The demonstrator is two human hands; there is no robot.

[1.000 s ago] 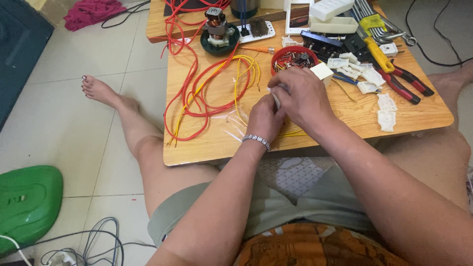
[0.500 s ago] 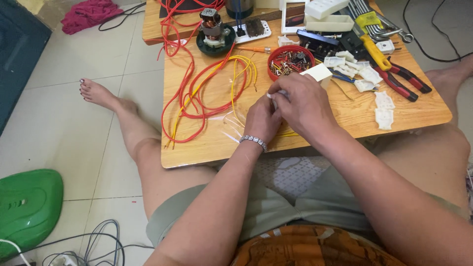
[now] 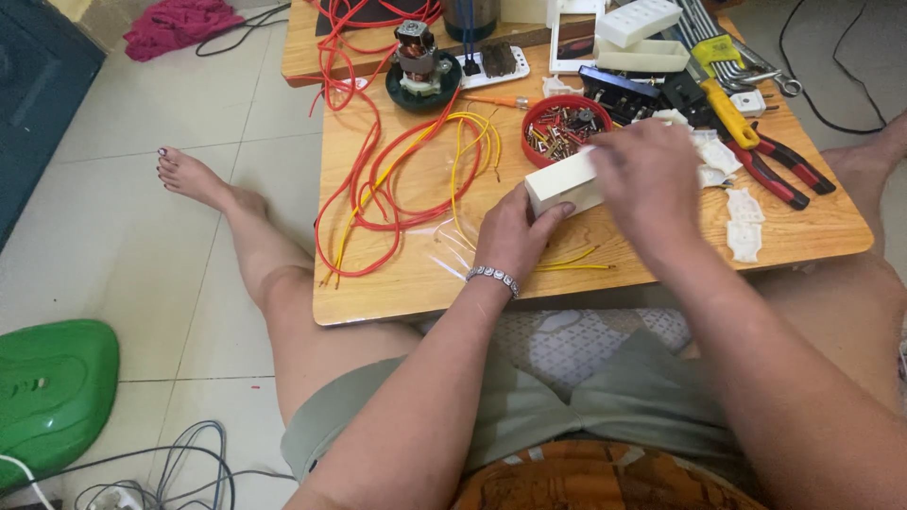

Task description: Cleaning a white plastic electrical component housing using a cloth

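Note:
Both hands hold a long white plastic box [image 3: 563, 183] just above the low wooden table [image 3: 416, 283]. My left hand [image 3: 515, 231], with a silver bracelet on the wrist, grips its near end from below. My right hand [image 3: 648, 177] covers the box's right part from above. Thin yellow wires [image 3: 574, 262] lie on the table under the hands. Behind the box stands a round red lid [image 3: 560, 127] full of small screws and metal bits.
Red and yellow wire loops [image 3: 397, 179] lie at table left, a small motor [image 3: 416, 59] on a green base behind them. Red-handled pliers [image 3: 782, 162], a yellow-handled tool [image 3: 726, 109] and white plastic parts [image 3: 742, 222] sit right. A green object [image 3: 52, 392] and cables lie on the floor.
Both hands were pinched together over small wires at the table's front. Now they hold a white box that was not in them before, and the right hand has shifted to the right.

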